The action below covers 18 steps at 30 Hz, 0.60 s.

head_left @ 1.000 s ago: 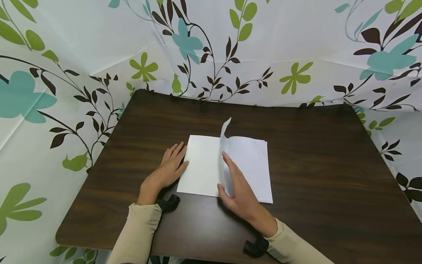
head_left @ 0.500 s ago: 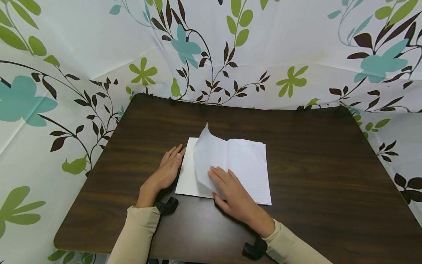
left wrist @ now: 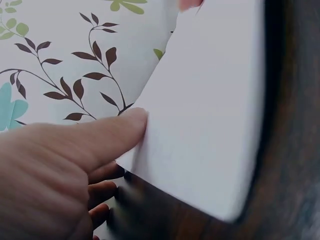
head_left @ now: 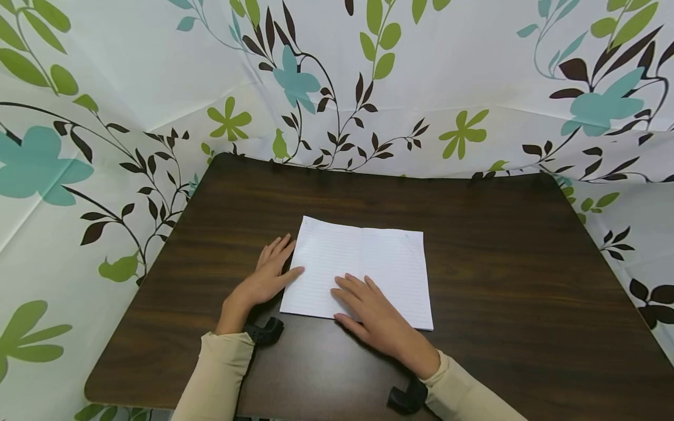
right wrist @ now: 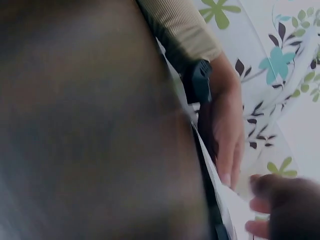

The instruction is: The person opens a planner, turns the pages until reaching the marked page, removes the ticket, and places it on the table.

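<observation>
An open notebook (head_left: 389,257) with faintly lined white pages lies flat near the middle of the table. At its left edge is my left hand (head_left: 268,275), fingers extended along the side and the thumb resting on the left page. The left wrist view shows that thumb (left wrist: 115,135) laid over the page edge (left wrist: 195,110). My right hand (head_left: 376,318) rests with spread fingers on the lower middle of the notebook, close to the fold. In the right wrist view the right hand (right wrist: 290,205) is dark and partly cut off, beside the paper's edge.
The dark wood-grain table (head_left: 500,263) extends around the notebook on all sides. A white cloth (head_left: 400,134) with leaf and flower prints hangs behind and beside it. Black wrist devices (head_left: 265,331) sit under both wrists.
The page that stood raised at the fold has swung over to the left and now lies flat. My right hand moved slightly left and lower; the left thumb came down onto the page.
</observation>
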{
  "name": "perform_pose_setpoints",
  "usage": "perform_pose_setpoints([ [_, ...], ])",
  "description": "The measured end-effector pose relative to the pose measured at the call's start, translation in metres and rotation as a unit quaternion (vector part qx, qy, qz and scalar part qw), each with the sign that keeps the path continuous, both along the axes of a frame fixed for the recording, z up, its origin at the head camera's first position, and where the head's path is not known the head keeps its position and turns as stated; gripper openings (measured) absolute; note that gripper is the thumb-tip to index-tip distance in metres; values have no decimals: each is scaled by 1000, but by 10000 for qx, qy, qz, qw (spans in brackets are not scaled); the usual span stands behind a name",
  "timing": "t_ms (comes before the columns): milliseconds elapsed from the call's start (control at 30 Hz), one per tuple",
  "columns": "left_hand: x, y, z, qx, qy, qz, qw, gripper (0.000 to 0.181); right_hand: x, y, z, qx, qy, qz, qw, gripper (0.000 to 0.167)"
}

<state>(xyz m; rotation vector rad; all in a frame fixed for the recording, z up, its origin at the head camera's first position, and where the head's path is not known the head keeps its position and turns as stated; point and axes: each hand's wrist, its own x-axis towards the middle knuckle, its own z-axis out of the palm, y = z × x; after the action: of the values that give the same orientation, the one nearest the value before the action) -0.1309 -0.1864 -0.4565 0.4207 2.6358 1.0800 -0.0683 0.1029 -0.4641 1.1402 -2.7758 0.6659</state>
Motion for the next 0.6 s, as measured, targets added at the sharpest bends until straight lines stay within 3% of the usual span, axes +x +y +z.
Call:
perform_pose_setpoints([
  [133,-3,0,-1,-16,117,-70,9999,75,-8,7,5,-718,209,-267,9968,42],
  [267,-5,-1,-1,-1,134,-110,9998,76,-23,25,10,-1269,373,-1009,9861,32],
  [400,-5,0,-1,-48,148,-131,9998,76,-37,49,12,-1065,341,-1882,9758,28],
  [600,-1,0,0,-83,76,-122,9999,77,-53,83,12,-488,-344,-2718,9605,41],
])
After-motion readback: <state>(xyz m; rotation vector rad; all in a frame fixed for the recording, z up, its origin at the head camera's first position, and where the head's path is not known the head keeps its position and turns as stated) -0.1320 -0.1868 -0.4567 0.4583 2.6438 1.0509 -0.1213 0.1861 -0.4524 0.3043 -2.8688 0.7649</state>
